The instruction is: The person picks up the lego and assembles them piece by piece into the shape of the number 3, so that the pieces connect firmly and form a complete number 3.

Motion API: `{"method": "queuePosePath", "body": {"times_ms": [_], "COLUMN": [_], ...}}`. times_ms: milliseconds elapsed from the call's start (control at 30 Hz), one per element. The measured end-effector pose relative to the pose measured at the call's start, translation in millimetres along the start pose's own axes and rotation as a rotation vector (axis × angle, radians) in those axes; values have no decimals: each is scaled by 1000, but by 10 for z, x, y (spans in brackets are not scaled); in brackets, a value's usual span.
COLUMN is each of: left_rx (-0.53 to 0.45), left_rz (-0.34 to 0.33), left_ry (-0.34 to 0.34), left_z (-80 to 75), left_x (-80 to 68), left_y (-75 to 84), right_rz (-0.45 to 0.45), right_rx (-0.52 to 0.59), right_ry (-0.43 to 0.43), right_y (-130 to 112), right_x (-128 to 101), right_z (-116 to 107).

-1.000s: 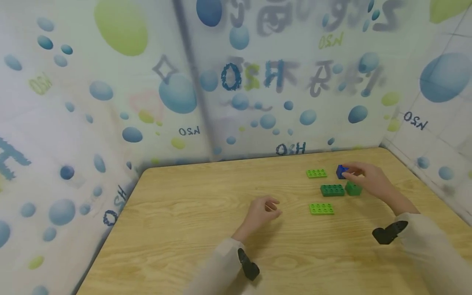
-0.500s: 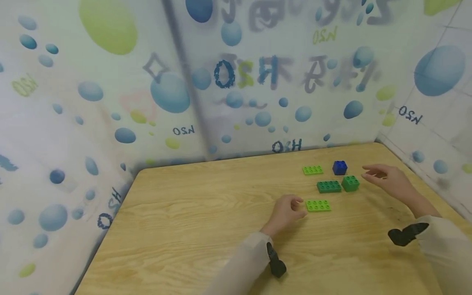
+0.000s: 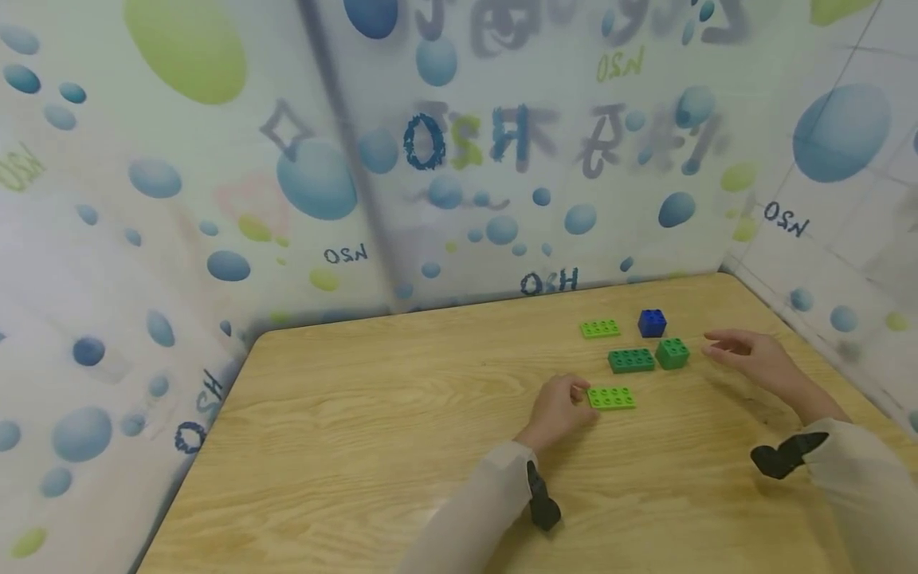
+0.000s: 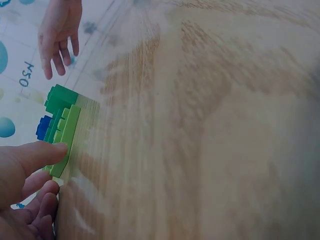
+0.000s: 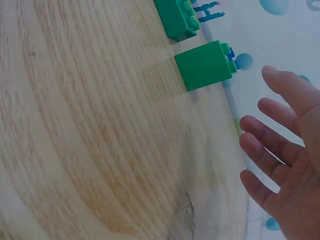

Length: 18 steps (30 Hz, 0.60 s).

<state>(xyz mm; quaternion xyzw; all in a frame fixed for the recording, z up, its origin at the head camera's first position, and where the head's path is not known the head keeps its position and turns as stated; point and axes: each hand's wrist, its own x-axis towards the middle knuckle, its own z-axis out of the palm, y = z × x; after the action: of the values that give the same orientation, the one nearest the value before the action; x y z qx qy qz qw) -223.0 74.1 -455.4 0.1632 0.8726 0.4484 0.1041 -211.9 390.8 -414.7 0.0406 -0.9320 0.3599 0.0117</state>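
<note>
In the head view my left hand (image 3: 559, 410) is at the left end of the nearer light-green building brick (image 3: 612, 399), a flat one. Thumb and fingers bracket that end from the near and far sides, and in the left wrist view the thumb overlaps the brick (image 4: 69, 132). My right hand (image 3: 756, 363) hovers to the right of the square green brick (image 3: 672, 353), holding nothing. Its fingers are spread and slightly bent in the right wrist view. A long dark-green brick (image 3: 631, 360) lies just left of the square one.
Farther back on the wooden table (image 3: 402, 414) are a blue brick (image 3: 652, 323) and a second flat light-green brick (image 3: 600, 328). A patterned curtain (image 3: 430, 231) hangs along the table's back edge.
My left hand has moved right, up to the near light-green brick. My right hand has drawn away from the blue brick, which stays on the table, and moved to the right.
</note>
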Motion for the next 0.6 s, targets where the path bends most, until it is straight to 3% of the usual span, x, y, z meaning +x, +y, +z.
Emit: {"method": "queuePosePath", "body": {"times_ms": [300, 600], "left_rx": [59, 107], "left_rz": [-50, -41], "left_ry": [28, 38], "left_z": [21, 15], "left_x": [26, 20], "left_y": [24, 41], "right_rz": [59, 61], "right_rx": [80, 123], "right_ry": [-57, -105], "right_y": [79, 138], "right_x": [6, 52], "right_z": [64, 160]}}
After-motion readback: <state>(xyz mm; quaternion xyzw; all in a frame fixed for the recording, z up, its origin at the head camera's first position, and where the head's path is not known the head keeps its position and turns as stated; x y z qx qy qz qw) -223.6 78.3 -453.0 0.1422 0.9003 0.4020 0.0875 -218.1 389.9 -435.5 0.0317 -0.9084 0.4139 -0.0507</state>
